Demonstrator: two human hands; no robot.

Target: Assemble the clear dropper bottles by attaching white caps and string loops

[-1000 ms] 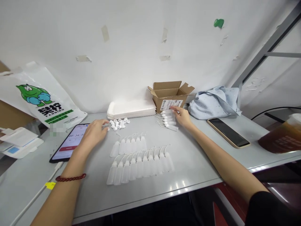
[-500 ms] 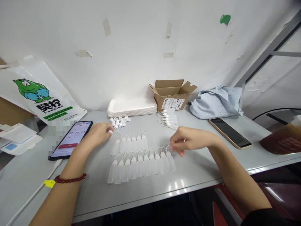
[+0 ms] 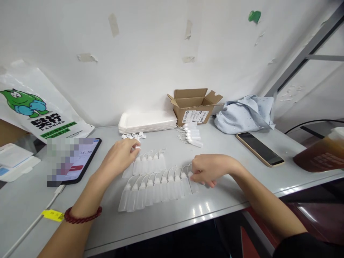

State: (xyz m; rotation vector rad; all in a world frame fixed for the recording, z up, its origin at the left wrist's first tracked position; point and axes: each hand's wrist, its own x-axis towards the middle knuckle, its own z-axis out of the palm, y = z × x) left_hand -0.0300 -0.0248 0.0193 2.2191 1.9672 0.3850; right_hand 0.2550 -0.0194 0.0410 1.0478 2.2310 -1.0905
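We hold our left hand (image 3: 122,154) with thumb and fingers pinched on 1 white cap (image 3: 138,147), in front of the loose caps (image 3: 133,136) toward the bench's (image 3: 161,229) back edge. Our right hand (image 3: 211,167) curls its fingers at the right end of 2 rows of translucent squeeze bottles (image 3: 149,191), near the front edge; we cannot tell whether they grip a bottle.

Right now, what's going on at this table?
Somebody is busy with small plastic bottles at a grey table. The left hand holds a white cap near a pile of caps. The right hand is at the right end of the nearest row; whether it grips a bottle is hidden. More bottles lie by the open box.
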